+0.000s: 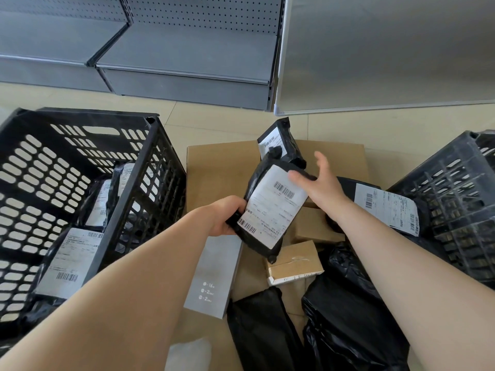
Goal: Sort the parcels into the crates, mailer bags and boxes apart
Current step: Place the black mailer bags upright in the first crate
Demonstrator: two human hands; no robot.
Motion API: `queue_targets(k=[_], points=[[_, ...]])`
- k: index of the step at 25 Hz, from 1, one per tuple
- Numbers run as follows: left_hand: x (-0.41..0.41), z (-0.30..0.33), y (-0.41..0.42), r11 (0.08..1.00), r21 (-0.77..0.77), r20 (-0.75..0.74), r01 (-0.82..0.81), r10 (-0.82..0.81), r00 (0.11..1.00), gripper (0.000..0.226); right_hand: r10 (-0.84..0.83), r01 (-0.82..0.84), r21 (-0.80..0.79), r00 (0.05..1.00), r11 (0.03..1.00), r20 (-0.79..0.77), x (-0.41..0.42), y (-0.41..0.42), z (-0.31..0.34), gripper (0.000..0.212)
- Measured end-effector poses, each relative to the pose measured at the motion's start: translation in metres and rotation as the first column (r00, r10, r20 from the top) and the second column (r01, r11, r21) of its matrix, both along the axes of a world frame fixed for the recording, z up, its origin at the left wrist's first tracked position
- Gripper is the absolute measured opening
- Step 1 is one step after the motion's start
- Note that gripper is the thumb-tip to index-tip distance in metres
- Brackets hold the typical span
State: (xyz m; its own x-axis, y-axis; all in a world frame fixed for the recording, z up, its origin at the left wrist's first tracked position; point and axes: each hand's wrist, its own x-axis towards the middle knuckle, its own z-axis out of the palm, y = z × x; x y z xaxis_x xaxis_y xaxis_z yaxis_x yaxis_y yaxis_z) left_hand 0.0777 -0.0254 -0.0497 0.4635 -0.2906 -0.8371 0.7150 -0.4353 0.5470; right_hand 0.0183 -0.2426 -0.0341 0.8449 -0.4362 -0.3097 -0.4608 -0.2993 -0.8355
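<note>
Mailer bag [270, 207], label up, hangs above the heap of unsorted parcels, gripped at its lower corner by the left hand [227, 216] while the right hand [320, 183], fingers spread, steadies its upper edge, likely bound for the left crate [139, 167] already holding bags.

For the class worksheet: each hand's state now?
Left hand: grips the black plastic mailer bag with the white label.
Right hand: open, touching it.

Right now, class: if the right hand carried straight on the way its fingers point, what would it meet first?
Probably the second black mailer bag lying on the big cardboard box, just beyond the right hand; depth is hard to judge, so it might pass above it.
</note>
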Motion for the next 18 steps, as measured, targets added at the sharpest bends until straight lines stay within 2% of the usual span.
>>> queue_targets(k=[1,3,6,8,11,15,18], points=[[-0.001,0.001,0.001,0.999,0.025,0.001,0.033,-0.033,0.999,0.022,0.121,-0.122,-0.043,0.992,0.992,-0.017,0.001,-0.003,0.002,0.095],[-0.003,-0.001,0.004,0.997,0.052,-0.001,0.061,-0.061,0.998,0.023,0.309,-0.311,0.002,0.943,0.950,-0.127,0.002,-0.004,0.006,0.092],[-0.003,-0.005,0.007,0.997,0.063,-0.022,0.040,-0.038,0.999,0.021,0.395,-0.384,0.093,0.884,0.919,-0.251,0.000,-0.009,-0.004,0.066],[-0.002,-0.005,0.007,0.999,0.035,-0.032,-0.037,0.038,0.999,0.019,0.365,-0.351,0.103,0.891,0.931,-0.269,-0.004,-0.012,-0.009,0.052],[0.004,-0.002,0.003,0.979,-0.056,-0.005,-0.195,0.195,0.981,0.015,0.260,-0.247,0.086,0.941,0.965,-0.216,-0.006,-0.019,-0.012,0.047],[0.010,-0.005,0.002,0.939,-0.171,-0.012,-0.297,0.300,0.954,0.037,0.132,-0.121,0.074,0.978,0.990,-0.160,-0.006,-0.027,-0.013,0.032],[0.013,-0.006,0.005,0.948,-0.173,-0.010,-0.267,0.269,0.963,0.052,0.035,-0.015,0.160,0.992,0.987,-0.120,-0.005,-0.027,-0.012,0.024]])
